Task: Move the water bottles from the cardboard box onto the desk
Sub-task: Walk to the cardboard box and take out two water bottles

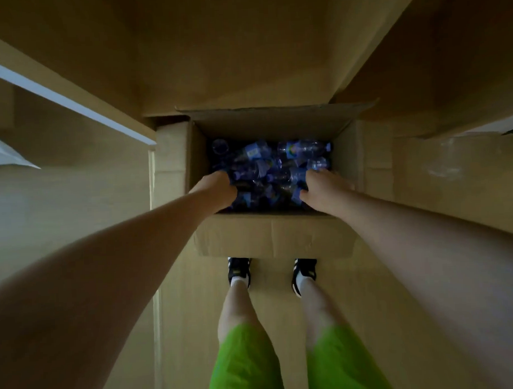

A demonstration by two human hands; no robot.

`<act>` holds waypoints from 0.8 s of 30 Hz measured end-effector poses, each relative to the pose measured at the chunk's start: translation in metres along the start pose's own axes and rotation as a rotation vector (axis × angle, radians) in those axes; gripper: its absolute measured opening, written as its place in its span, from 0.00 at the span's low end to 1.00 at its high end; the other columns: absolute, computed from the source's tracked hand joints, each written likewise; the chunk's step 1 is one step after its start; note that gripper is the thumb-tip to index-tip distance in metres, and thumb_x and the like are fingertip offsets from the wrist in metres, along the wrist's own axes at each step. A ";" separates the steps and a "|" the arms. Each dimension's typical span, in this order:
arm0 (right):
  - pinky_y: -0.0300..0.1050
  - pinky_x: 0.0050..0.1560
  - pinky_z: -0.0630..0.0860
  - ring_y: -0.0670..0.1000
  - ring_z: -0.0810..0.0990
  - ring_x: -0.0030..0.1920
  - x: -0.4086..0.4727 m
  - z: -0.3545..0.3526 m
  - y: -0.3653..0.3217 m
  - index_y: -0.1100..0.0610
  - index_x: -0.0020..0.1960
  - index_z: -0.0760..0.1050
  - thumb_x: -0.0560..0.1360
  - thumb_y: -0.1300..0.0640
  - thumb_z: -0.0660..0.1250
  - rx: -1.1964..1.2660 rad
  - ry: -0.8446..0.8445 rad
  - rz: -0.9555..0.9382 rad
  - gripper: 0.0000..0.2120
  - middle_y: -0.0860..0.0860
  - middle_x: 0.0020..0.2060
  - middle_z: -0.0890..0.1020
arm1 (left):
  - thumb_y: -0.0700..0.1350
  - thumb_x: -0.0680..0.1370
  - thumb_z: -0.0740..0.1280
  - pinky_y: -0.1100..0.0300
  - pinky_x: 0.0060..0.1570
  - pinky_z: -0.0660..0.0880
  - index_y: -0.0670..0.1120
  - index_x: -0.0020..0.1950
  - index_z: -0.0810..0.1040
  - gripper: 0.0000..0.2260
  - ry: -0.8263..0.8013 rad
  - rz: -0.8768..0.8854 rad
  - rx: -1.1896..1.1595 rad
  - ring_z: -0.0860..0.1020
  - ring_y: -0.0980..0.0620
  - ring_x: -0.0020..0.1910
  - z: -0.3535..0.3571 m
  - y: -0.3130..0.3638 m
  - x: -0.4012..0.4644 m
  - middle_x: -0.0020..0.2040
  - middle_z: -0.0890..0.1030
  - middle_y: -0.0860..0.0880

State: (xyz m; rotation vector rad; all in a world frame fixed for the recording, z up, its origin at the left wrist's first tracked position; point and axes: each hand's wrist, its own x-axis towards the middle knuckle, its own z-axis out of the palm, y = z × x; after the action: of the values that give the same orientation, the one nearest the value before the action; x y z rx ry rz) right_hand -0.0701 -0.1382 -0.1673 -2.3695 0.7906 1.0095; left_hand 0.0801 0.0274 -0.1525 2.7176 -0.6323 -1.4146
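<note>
Just starting: reaching both hands, left hand (217, 191) and right hand (322, 192), into cardboard box (274, 237), curling onto water bottles (271, 167) piled inside; none moved out, seemingly.

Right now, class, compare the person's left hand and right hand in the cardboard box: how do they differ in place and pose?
The left hand is at the left side of the cardboard box, its fingers curled down among the water bottles; the right hand is at the right side, its fingers more spread over them. The left hand's fingertips are hidden; the right hand's thumb shows. Both are inside the box, touching bottles. Whether either grips one is unclear.
</note>
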 end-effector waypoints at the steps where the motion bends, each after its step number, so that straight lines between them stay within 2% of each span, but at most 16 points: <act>1: 0.54 0.50 0.73 0.61 0.73 0.59 0.016 0.004 0.003 0.58 0.53 0.67 0.80 0.49 0.60 -0.022 0.012 -0.023 0.11 0.58 0.59 0.74 | 0.43 0.78 0.60 0.56 0.42 0.68 0.41 0.56 0.75 0.11 0.021 0.007 -0.007 0.72 0.45 0.43 0.008 0.004 0.013 0.48 0.76 0.42; 4: 0.57 0.55 0.72 0.62 0.70 0.64 0.066 0.027 0.010 0.62 0.64 0.68 0.79 0.50 0.61 -0.048 0.040 -0.093 0.19 0.60 0.64 0.71 | 0.43 0.78 0.60 0.56 0.42 0.67 0.41 0.57 0.75 0.11 0.025 0.010 -0.014 0.72 0.46 0.43 0.040 0.012 0.058 0.50 0.77 0.41; 7: 0.58 0.57 0.72 0.62 0.70 0.65 0.114 0.061 0.014 0.61 0.65 0.68 0.79 0.50 0.62 -0.053 0.017 -0.128 0.20 0.60 0.65 0.71 | 0.42 0.78 0.59 0.55 0.42 0.67 0.41 0.59 0.73 0.12 -0.022 -0.041 -0.003 0.72 0.45 0.44 0.080 0.012 0.104 0.50 0.75 0.41; 10: 0.59 0.58 0.71 0.62 0.67 0.67 0.156 0.101 0.016 0.60 0.68 0.65 0.78 0.49 0.63 -0.058 0.019 -0.131 0.23 0.59 0.66 0.69 | 0.42 0.78 0.59 0.54 0.43 0.69 0.39 0.55 0.73 0.09 -0.016 -0.051 0.016 0.72 0.44 0.45 0.115 0.006 0.147 0.53 0.77 0.38; 13: 0.58 0.59 0.71 0.61 0.66 0.67 0.193 0.138 0.016 0.60 0.69 0.63 0.78 0.48 0.65 -0.005 0.022 -0.147 0.26 0.59 0.67 0.68 | 0.42 0.78 0.60 0.48 0.53 0.73 0.38 0.63 0.69 0.15 0.003 -0.090 0.007 0.74 0.39 0.55 0.138 -0.003 0.185 0.59 0.75 0.36; 16: 0.56 0.61 0.71 0.59 0.63 0.68 0.227 0.165 0.017 0.61 0.69 0.63 0.77 0.50 0.66 0.060 0.044 -0.174 0.26 0.59 0.66 0.67 | 0.41 0.78 0.62 0.44 0.62 0.68 0.39 0.69 0.63 0.21 0.060 -0.148 -0.020 0.67 0.36 0.66 0.150 -0.011 0.222 0.67 0.68 0.36; 20: 0.55 0.65 0.69 0.58 0.59 0.70 0.270 0.184 0.014 0.61 0.74 0.56 0.76 0.52 0.68 0.116 0.086 -0.187 0.33 0.58 0.69 0.62 | 0.40 0.78 0.62 0.44 0.66 0.64 0.38 0.71 0.59 0.24 0.121 -0.183 -0.051 0.62 0.36 0.70 0.161 -0.022 0.269 0.70 0.63 0.36; 24: 0.56 0.68 0.66 0.58 0.58 0.71 0.307 0.188 0.006 0.58 0.74 0.57 0.74 0.54 0.70 0.170 0.100 -0.205 0.34 0.57 0.70 0.62 | 0.43 0.78 0.64 0.45 0.66 0.67 0.39 0.72 0.60 0.25 0.096 -0.160 -0.060 0.66 0.36 0.68 0.172 -0.035 0.306 0.69 0.66 0.36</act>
State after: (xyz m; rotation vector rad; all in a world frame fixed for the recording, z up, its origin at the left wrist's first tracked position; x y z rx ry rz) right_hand 0.0069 -0.1332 -0.5190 -2.3119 0.6263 0.7165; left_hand 0.1123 -0.0207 -0.5002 2.8228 -0.3685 -1.2991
